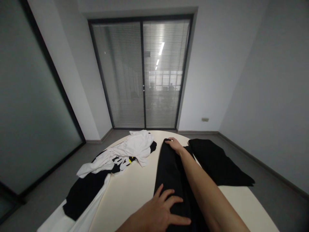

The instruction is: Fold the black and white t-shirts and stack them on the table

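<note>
A long black garment [166,170], folded lengthwise, lies in front of me on the pale table [134,190]. My left hand [164,207] rests on its near part with the fingers spread. Farther away, my right hand [175,145] grips the garment's far end, the fingers bent over its edge. Part of the cloth is hidden beneath my right forearm. I cannot make out from its shape exactly what kind of garment it is.
To the left lies a loose heap of white clothes [135,145] and black clothes [87,190], some hanging past the table's edge. A folded black garment [214,161] lies at the right. Behind the table stand glass doors with blinds [127,80].
</note>
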`<state>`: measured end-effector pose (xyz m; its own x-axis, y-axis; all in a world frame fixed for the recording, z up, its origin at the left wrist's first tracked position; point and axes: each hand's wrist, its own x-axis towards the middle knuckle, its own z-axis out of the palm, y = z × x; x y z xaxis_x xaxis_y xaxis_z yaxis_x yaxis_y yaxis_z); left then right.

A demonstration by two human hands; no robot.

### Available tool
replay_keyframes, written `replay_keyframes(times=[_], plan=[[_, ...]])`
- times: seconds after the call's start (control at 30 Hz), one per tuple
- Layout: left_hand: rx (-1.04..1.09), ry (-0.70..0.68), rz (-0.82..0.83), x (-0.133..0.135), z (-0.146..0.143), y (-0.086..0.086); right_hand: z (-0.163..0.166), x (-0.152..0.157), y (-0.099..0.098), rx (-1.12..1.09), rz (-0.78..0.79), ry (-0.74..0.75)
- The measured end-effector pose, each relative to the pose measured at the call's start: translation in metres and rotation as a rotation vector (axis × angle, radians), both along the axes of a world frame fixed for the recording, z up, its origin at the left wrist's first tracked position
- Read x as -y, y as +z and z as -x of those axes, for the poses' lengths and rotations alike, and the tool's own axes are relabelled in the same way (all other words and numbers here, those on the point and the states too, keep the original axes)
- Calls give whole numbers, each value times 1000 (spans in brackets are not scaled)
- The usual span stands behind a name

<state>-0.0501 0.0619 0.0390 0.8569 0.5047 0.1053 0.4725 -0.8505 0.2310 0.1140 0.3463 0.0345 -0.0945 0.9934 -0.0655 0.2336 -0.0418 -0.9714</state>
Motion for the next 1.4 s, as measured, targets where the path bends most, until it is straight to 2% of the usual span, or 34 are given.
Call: replay_keyframes(times=[0.13, 0.27, 0.47, 0.6, 0.73, 0.8, 0.9, 0.97, 1.1, 1.2, 1.3, 1.4], plan=[[-2, 8, -19, 0, 0, 0, 0, 1, 0, -103, -46, 54], [1, 12, 2, 1, -1, 0, 7, 0, -6, -80, -63, 62], [30, 21, 58, 2, 0, 3, 9, -10, -13, 136, -121, -29], [21, 20, 74, 2, 0, 5, 0, -9, -5, 318, -252, -107], [-5, 17, 89, 0, -2, 3, -13, 8, 8, 472, -359, -109], [-14, 1, 115, -1, -3, 2, -19, 20, 13, 552, -420, -13], [-4, 3, 149, 0, -3, 6, -27, 36, 17, 689, -476, 300], [-1, 16, 172, 2, -2, 10, -31, 46, 19, 733, -490, 437], [-3, 45, 181, 7, -2, 18, -42, 67, 26, 836, -505, 343], [-7, 83, 167, 10, -4, 20, -57, 88, 30, 943, -454, 276], [-19, 99, 145, 15, -8, 19, -75, 107, 29, 1002, -442, 317], [-1, 46, 110, 20, -12, 19, -90, 119, 24, 1138, -490, 413]])
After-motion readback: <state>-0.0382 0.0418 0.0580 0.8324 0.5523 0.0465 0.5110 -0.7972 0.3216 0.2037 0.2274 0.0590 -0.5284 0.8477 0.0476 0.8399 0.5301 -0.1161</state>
